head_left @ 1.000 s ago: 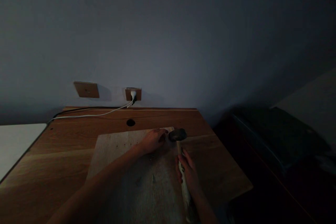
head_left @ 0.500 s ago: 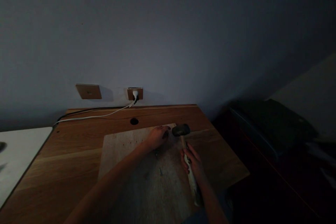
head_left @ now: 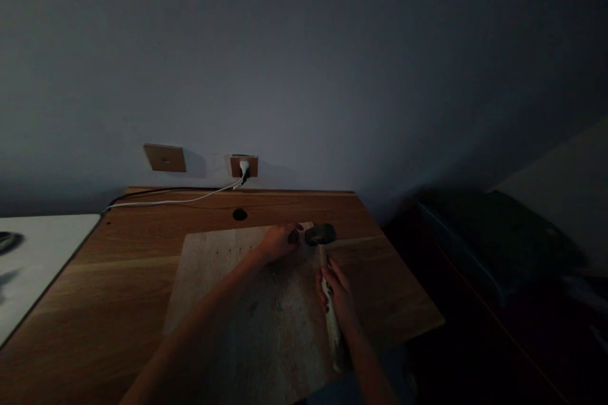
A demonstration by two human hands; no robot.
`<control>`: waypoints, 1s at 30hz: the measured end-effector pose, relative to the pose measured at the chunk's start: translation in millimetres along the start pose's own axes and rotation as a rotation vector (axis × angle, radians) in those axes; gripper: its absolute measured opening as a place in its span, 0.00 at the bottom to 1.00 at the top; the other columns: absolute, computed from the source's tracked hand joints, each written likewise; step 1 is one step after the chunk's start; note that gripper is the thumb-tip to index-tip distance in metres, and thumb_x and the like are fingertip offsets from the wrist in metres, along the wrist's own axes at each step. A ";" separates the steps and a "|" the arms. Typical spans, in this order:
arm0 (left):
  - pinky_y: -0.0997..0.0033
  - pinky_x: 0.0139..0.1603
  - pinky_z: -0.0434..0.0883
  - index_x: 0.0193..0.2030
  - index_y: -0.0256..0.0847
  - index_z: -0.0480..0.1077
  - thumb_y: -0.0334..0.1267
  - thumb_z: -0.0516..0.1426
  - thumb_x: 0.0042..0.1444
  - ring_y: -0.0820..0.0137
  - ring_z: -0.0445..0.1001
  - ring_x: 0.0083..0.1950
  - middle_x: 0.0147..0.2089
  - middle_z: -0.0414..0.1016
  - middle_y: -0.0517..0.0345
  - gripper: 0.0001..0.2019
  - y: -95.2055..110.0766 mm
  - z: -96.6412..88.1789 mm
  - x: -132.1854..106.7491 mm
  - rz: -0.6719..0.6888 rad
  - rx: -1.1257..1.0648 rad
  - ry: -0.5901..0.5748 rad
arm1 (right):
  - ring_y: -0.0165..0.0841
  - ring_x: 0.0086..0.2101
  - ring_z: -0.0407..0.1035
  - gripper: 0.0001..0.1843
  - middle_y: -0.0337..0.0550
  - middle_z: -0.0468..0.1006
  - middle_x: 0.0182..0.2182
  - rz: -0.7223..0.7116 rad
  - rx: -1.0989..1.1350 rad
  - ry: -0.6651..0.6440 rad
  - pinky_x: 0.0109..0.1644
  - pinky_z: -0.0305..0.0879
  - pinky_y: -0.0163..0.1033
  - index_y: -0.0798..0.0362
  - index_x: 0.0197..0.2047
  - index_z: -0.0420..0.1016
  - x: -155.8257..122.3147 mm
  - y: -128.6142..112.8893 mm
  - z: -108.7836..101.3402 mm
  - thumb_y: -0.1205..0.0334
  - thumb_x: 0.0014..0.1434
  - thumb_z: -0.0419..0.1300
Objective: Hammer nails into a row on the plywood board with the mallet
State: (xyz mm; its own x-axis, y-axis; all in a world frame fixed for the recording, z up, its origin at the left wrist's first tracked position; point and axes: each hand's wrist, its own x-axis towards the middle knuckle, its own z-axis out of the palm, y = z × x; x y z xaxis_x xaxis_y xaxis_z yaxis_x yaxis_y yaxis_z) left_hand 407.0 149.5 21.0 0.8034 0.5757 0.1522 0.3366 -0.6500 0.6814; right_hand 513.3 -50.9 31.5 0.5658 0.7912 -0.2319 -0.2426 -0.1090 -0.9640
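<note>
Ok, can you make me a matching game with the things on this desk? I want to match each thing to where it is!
Things:
1. hammer
2. white cable
3. round hole
4. pale board

Places:
A. plugged into the wall socket
B. lying under the left hand
C. held in the right hand
D. in the desk, on the far side of the pale board

Pairs: 1-C, 2-A, 3-D, 4-B
</note>
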 end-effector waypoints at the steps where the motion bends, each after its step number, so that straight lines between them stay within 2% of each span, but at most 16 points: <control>1: 0.66 0.56 0.73 0.57 0.40 0.72 0.26 0.61 0.51 0.62 0.80 0.51 0.47 0.83 0.54 0.24 0.0 0.2 -0.3 -0.001 -0.009 0.008 | 0.24 0.11 0.53 0.32 0.28 0.66 0.16 -0.001 0.005 -0.002 0.11 0.50 0.30 0.51 0.43 0.72 0.4 1.1 -0.3 0.35 0.46 0.70; 4: 0.67 0.56 0.73 0.57 0.41 0.72 0.24 0.59 0.51 0.64 0.80 0.51 0.47 0.83 0.55 0.25 1.2 -0.3 -2.3 0.004 -0.033 0.019 | 0.24 0.11 0.53 0.31 0.28 0.67 0.16 -0.010 0.018 -0.013 0.12 0.50 0.29 0.51 0.44 0.73 0.0 0.9 -0.4 0.36 0.48 0.70; 10: 0.67 0.55 0.73 0.57 0.40 0.72 0.25 0.60 0.51 0.63 0.80 0.51 0.49 0.83 0.53 0.25 4.0 -1.1 -3.5 0.024 -0.030 0.008 | 0.23 0.11 0.52 0.23 0.30 0.65 0.14 -0.037 0.013 -0.098 0.14 0.48 0.29 0.52 0.36 0.75 -3.8 -10.1 0.3 0.39 0.55 0.66; 13: 0.68 0.53 0.74 0.57 0.40 0.73 0.26 0.60 0.52 0.63 0.80 0.49 0.48 0.82 0.52 0.24 6.5 -1.5 -2.7 0.005 -0.001 0.027 | 0.24 0.13 0.54 0.22 0.30 0.66 0.14 -0.059 0.021 -0.127 0.15 0.48 0.30 0.53 0.39 0.77 -3.8 -12.4 -0.7 0.42 0.56 0.67; 18: 0.71 0.49 0.74 0.56 0.40 0.73 0.25 0.58 0.52 0.65 0.81 0.46 0.44 0.83 0.55 0.23 11.3 -1.4 -2.3 -0.022 -0.016 0.048 | 0.25 0.13 0.56 0.27 0.30 0.67 0.17 -0.071 0.074 -0.169 0.15 0.50 0.31 0.54 0.50 0.77 -1.3 -11.3 -2.4 0.44 0.54 0.68; 21: 0.72 0.47 0.74 0.56 0.40 0.73 0.25 0.59 0.52 0.65 0.81 0.44 0.44 0.83 0.54 0.23 10.9 0.8 -2.2 -0.016 -0.023 0.045 | 0.24 0.14 0.57 0.26 0.33 0.70 0.21 -0.099 0.119 -0.223 0.15 0.50 0.31 0.53 0.53 0.76 0.1 -10.9 -3.2 0.48 0.55 0.68; 23: 0.72 0.46 0.74 0.56 0.39 0.73 0.25 0.59 0.52 0.66 0.81 0.44 0.44 0.83 0.53 0.23 8.9 2.9 -1.9 -0.005 -0.017 0.053 | 0.24 0.15 0.56 0.23 0.34 0.71 0.23 -0.116 0.145 -0.261 0.14 0.50 0.31 0.52 0.52 0.76 0.6 -10.3 -3.7 0.50 0.56 0.67; 26: 0.72 0.45 0.73 0.56 0.39 0.73 0.26 0.60 0.52 0.65 0.80 0.43 0.44 0.82 0.53 0.23 5.2 5.6 -1.0 0.009 0.006 0.077 | 0.24 0.14 0.54 0.16 0.32 0.67 0.19 -0.122 0.164 -0.324 0.14 0.49 0.30 0.51 0.45 0.76 0.8 -8.5 -3.5 0.50 0.59 0.65; 30: 0.71 0.44 0.73 0.56 0.40 0.72 0.26 0.60 0.52 0.66 0.80 0.41 0.41 0.82 0.55 0.23 1.8 7.9 -0.4 0.019 -0.003 0.072 | 0.24 0.13 0.52 0.16 0.31 0.67 0.19 -0.104 0.156 -0.352 0.14 0.48 0.30 0.49 0.47 0.75 -0.1 -4.8 -1.2 0.49 0.60 0.65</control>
State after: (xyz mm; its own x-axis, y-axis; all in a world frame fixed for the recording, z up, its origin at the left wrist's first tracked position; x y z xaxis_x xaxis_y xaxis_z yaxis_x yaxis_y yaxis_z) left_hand 411.1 144.2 16.6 0.7719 0.5980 0.2160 0.3205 -0.6594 0.6800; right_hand 515.3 -51.3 35.9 0.2951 0.9542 -0.0493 -0.3302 0.0535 -0.9424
